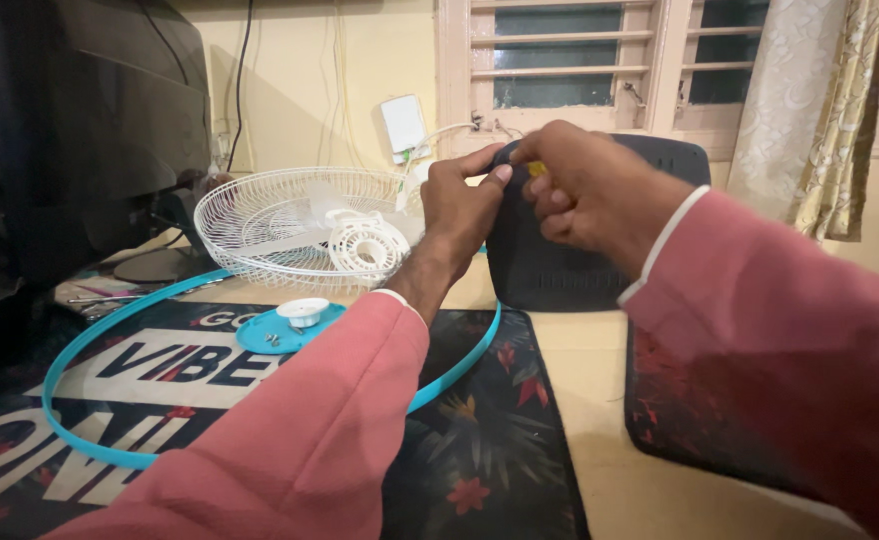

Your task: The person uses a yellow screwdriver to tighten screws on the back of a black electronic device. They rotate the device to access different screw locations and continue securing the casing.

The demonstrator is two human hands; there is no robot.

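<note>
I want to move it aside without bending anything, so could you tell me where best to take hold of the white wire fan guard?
Probably the white wire fan guard is best gripped by its thick outer rim on the near side, from above: it lies dish-like, open side up, and that edge is clear.

The fan motor housing [560,260] is black. The wire fan guard [310,225] is white, and the ring [90,345] lying on the mat is turquoise, like the small disc [285,330] with its white cap. The mat [480,450] is black with red flowers, green leaves and big white letters. Both sleeves are salmon pink. The curtain [810,110] is cream with a pale leaf pattern.
</note>
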